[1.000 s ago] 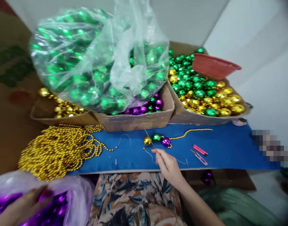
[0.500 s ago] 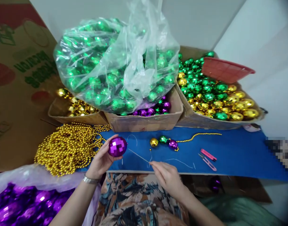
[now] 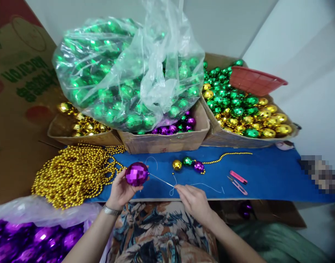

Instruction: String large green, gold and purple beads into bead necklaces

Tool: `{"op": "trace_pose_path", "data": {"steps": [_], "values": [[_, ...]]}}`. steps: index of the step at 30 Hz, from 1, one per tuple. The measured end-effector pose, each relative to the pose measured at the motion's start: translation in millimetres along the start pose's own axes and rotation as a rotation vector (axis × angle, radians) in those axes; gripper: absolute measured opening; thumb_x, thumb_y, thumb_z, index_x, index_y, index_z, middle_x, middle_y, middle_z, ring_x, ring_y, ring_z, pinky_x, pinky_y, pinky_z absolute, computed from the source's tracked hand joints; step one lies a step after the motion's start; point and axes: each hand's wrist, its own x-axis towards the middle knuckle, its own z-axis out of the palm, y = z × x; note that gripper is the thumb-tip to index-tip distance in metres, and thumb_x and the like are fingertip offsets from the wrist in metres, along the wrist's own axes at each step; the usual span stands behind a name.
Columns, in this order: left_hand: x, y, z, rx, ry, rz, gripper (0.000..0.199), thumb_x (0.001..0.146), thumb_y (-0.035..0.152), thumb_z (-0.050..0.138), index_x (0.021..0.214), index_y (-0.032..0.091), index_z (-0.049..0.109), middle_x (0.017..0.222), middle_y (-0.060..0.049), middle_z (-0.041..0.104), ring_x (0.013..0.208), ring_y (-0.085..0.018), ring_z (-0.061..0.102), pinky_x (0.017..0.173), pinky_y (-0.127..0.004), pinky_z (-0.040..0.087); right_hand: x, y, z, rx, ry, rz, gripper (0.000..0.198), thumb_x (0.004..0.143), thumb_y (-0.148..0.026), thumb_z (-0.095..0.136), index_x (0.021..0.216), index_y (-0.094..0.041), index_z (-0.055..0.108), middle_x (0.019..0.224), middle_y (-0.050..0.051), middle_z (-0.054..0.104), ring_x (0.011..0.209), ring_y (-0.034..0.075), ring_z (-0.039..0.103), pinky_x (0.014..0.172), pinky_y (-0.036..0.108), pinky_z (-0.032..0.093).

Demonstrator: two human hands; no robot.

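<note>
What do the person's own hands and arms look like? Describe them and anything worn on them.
The left hand and right hand are both ungloved. The left wrist wears a shiny silver-coloured band, perhaps a watch or bracelet; nothing shows on the right wrist. The left forearm and right forearm show no sleeves as far as the picture reaches.

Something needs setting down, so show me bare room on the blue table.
Widest: the blue table right of the pink cutter and snips. Smaller: between those tools and the three balls. Crowded: the left end, under heaped gold beads, and the front middle, where the left hand holds a purple ball and the right hand a needle.
</note>
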Motion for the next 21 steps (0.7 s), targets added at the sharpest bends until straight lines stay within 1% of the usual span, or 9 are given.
{"op": "trace_pose_path", "data": {"steps": [5,8,10,12,13,15,17,19,21], "values": [[1.6,-3.7,4.0,0.081,0.046,-0.039,0.045,0.084,0.045,0.058,0.118,0.015,0.061,0.118,-0.016,0.066,0.095,-0.033,0.068,0.061,-0.038,0.061,2.7,-0.7,-1.3,-0.036,-0.012,-0.025,0.029,0.099,-0.021,0.036,0.108,-0.020,0.064,0.073,0.003,0.063,0.065,0.016,0.060,0.062,0.025,0.040],[3.8,-13.5,14.9,0.248,0.081,-0.091,0.047,0.085,0.043,0.059,0.124,0.018,0.057,0.117,-0.016,0.065,0.089,-0.031,0.069,0.056,-0.037,0.060,4.6,-0.4,4.5,-0.052,-0.025,-0.040,0.028,0.099,-0.021,0.037,0.106,-0.020,0.064,0.076,0.005,0.065,0.067,0.016,0.061,0.063,0.025,0.042],[5.2,-23.1,25.0,0.373,0.104,-0.093,0.044,0.087,0.041,0.056,0.126,0.020,0.055,0.118,-0.014,0.062,0.088,-0.029,0.068,0.055,-0.036,0.060,4.8,-0.2,11.6,-0.035,-0.044,-0.033,0.028,0.099,-0.021,0.037,0.104,-0.020,0.064,0.079,0.005,0.067,0.069,0.016,0.062,0.065,0.025,0.043],[5.9,-32.8,33.5,0.433,0.100,-0.072,0.043,0.088,0.044,0.055,0.124,0.021,0.056,0.118,-0.014,0.060,0.088,-0.027,0.066,0.059,-0.036,0.059,3.4,0.1,19.5,0.017,-0.054,-0.007,0.028,0.100,-0.021,0.037,0.102,-0.020,0.064,0.082,0.005,0.068,0.073,0.017,0.064,0.067,0.025,0.045],[6.0,-37.1,36.3,0.444,0.084,-0.057,0.046,0.086,0.046,0.058,0.124,0.021,0.056,0.118,-0.014,0.060,0.090,-0.027,0.066,0.063,-0.036,0.059,2.1,0.3,23.0,0.054,-0.053,0.007,0.028,0.100,-0.022,0.037,0.102,-0.020,0.064,0.083,0.005,0.068,0.075,0.017,0.065,0.068,0.025,0.046],[5.5,-43.7,38.6,0.476,0.044,-0.007,0.055,0.079,0.045,0.068,0.126,0.021,0.055,0.121,-0.013,0.058,0.096,-0.027,0.062,0.075,-0.036,0.056,-1.3,0.6,28.6,0.131,-0.039,0.037,0.027,0.100,-0.021,0.036,0.101,-0.019,0.063,0.087,0.006,0.069,0.078,0.017,0.066,0.071,0.025,0.048],[4.6,-47.8,37.8,0.532,0.023,0.041,0.063,0.072,0.039,0.076,0.128,0.022,0.053,0.124,-0.012,0.057,0.105,-0.026,0.058,0.085,-0.034,0.051,-5.2,0.6,31.6,0.192,-0.016,0.059,0.027,0.100,-0.021,0.037,0.102,-0.019,0.063,0.090,0.006,0.070,0.080,0.017,0.067,0.072,0.025,0.050],[3.8,-49.9,36.3,0.561,0.024,0.060,0.064,0.071,0.036,0.078,0.129,0.021,0.053,0.122,-0.012,0.058,0.107,-0.025,0.056,0.089,-0.032,0.048,-8.1,0.1,32.5,0.235,-0.001,0.074,0.026,0.099,-0.021,0.037,0.103,-0.018,0.063,0.091,0.006,0.070,0.082,0.017,0.067,0.073,0.026,0.051],[3.3,-50.8,35.6,0.540,0.015,0.041,0.064,0.072,0.037,0.077,0.130,0.022,0.052,0.119,-0.011,0.058,0.103,-0.024,0.058,0.087,-0.033,0.047,-9.7,-0.6,32.2,0.264,0.013,0.078,0.025,0.099,-0.020,0.038,0.104,-0.019,0.063,0.092,0.006,0.070,0.083,0.017,0.067,0.074,0.026,0.052]]}}
